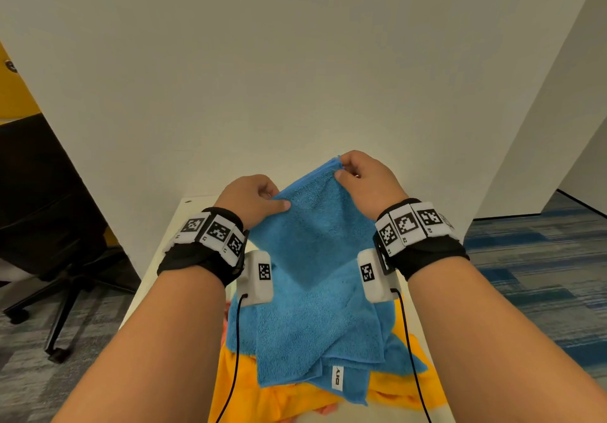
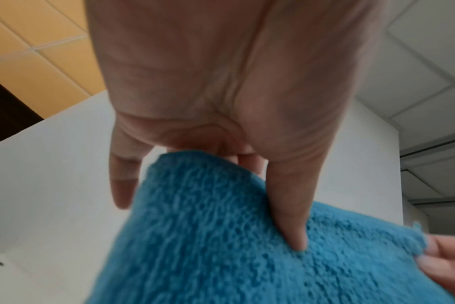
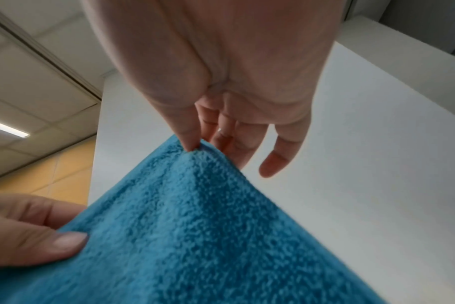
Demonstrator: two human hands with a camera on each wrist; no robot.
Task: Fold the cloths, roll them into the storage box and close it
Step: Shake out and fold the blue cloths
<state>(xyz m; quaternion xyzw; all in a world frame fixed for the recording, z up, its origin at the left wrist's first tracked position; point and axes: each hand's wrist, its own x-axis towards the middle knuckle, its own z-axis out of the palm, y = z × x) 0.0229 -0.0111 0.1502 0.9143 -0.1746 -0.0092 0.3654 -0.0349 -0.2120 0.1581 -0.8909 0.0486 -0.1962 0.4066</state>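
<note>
In the head view, both hands were raised above a white table [image 1: 157, 278] and held a blue cloth [image 1: 315, 225] by its top edge. The left hand [image 1: 253, 199] pinched one upper corner, thumb laid across the near face and fingers curled behind. The right hand [image 1: 364, 179] pinched the other upper corner, higher and farther away than the left. The cloth hung down between the wrists, its lower part draped in folds over an orange cloth [image 1: 279, 396] lying beneath the forearms. A small white label [image 1: 337, 377] showed near the blue cloth's bottom edge. To the left of the left arm stood a black office chair [image 1: 49, 225] on grey carpet.

In the left wrist view, the left hand [image 2: 221, 92] had its thumb pressed onto the blue cloth [image 2: 221, 236], with other fingers behind it; the little finger hung free beside the edge.

In the right wrist view, the right hand [image 3: 221, 72] nipped the blue cloth's [image 3: 195, 226] corner between thumb and fingers, the little finger apart from the fabric.
</note>
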